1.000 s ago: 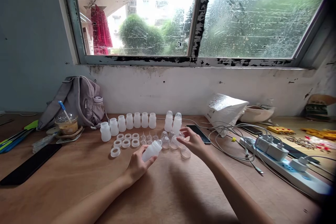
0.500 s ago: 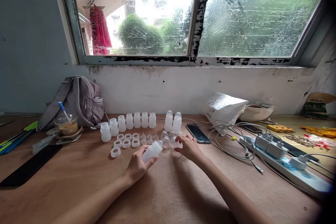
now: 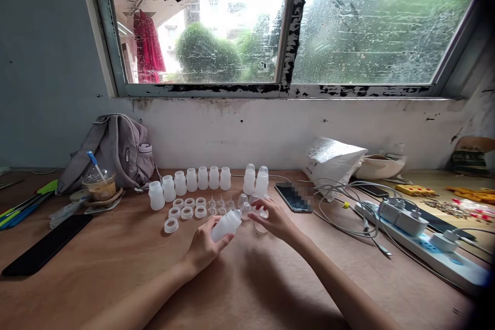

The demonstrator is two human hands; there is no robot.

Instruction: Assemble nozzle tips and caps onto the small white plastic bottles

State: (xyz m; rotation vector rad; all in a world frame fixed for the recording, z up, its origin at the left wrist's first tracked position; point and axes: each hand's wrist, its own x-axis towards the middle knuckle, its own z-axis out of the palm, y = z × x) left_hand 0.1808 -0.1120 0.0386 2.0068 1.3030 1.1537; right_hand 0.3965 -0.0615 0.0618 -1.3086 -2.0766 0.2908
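Observation:
My left hand (image 3: 203, 247) is closed round a small white plastic bottle (image 3: 226, 225), tilted with its nozzle toward the right. My right hand (image 3: 273, 219) hovers just right of it, fingers curled on a clear dome cap (image 3: 262, 215). Behind them stands a row of several open white bottles (image 3: 191, 180) and two capped bottles (image 3: 255, 180). White screw rings (image 3: 187, 211), small clear nozzle tips (image 3: 220, 203) and clear caps (image 3: 244, 206) lie in rows on the wooden table (image 3: 247, 278).
A grey bag (image 3: 116, 149) and a drink cup with a straw (image 3: 99, 185) sit at the left, with a black phone (image 3: 46, 242). Another phone (image 3: 294, 198), tangled cables (image 3: 340, 196), a power strip (image 3: 425, 240) and a white packet (image 3: 330, 160) lie at the right.
My right hand came down from open above the caps and closed on a clear cap, then drew it toward the bottle. The left hand raised the bottle slightly.

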